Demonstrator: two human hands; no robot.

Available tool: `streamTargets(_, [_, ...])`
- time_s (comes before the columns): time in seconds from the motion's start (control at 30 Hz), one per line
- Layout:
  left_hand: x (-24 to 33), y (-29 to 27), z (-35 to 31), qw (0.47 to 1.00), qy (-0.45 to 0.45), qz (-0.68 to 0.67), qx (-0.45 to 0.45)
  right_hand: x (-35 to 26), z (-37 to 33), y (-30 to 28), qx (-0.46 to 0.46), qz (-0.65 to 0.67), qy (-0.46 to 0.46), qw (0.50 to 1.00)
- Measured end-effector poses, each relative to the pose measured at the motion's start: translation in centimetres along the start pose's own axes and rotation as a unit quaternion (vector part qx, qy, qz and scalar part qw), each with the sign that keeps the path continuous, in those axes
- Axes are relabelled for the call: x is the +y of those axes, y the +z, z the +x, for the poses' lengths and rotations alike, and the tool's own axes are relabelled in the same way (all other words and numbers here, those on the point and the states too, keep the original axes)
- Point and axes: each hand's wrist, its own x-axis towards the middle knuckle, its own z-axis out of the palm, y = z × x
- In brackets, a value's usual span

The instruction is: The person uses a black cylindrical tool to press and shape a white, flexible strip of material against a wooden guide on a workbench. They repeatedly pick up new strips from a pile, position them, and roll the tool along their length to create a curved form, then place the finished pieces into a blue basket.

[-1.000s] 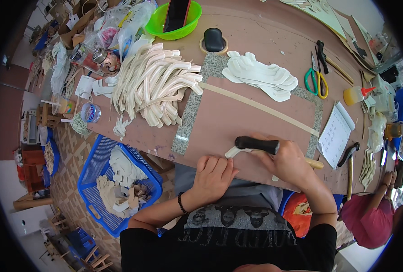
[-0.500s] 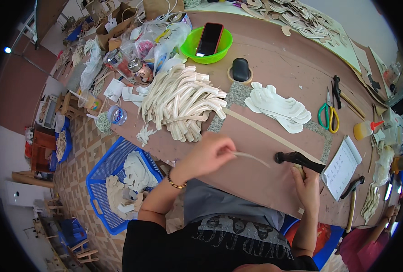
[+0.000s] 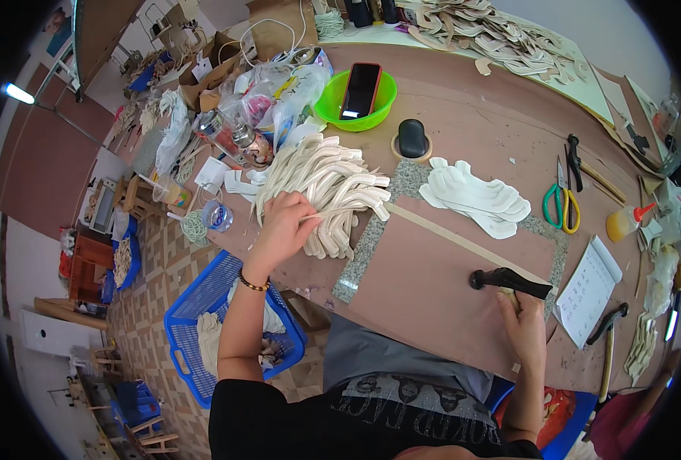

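My left hand [image 3: 285,226] is over the near left part of a heap of cream leather-like strips [image 3: 333,180]. Its fingers are pinched around one thin pale strip [image 3: 327,215], which lies across the heap. My right hand [image 3: 526,326] is closed around the short visible part of a hammer's handle. The black hammer head [image 3: 511,280] points left, just above the brown work board [image 3: 432,284]. Beyond the board lies a small stack of white shaped pieces [image 3: 475,198], touched by neither hand.
A green bowl [image 3: 386,107] with a phone [image 3: 360,90] stands at the back. Scissors [image 3: 561,201], a second hammer [image 3: 574,162], a glue bottle [image 3: 626,222] and a notepad [image 3: 588,291] lie to the right. A blue basket [image 3: 190,287] of scraps sits below the table's left edge.
My left hand has moved left from above the board onto the heap, carrying the thin strip. My right hand keeps the hammer at nearly the same place. The whole view has shifted slightly.
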Motion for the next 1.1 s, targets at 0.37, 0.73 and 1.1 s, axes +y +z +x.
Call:
streamTargets(0.37, [-4.4, 1.4, 2.6, 0.955, -0.106, 0.02, 0.276, -0.4, -0.1, 0.4, 0.046, 0.016, -0.061, 0.997])
streamTargets(0.73, [16.3, 16.3, 13.6, 0.967, 0.18, -0.156, 0.085, 0.4, -0.1, 0.7, 0.042, -0.017, -0.053, 0.998])
streamTargets(1.1, [14.0, 10.9, 15.2, 0.906, 0.025, -0.351, -0.234, 0.5, 0.1, 0.5, 0.049, -0.013, -0.066, 0.997])
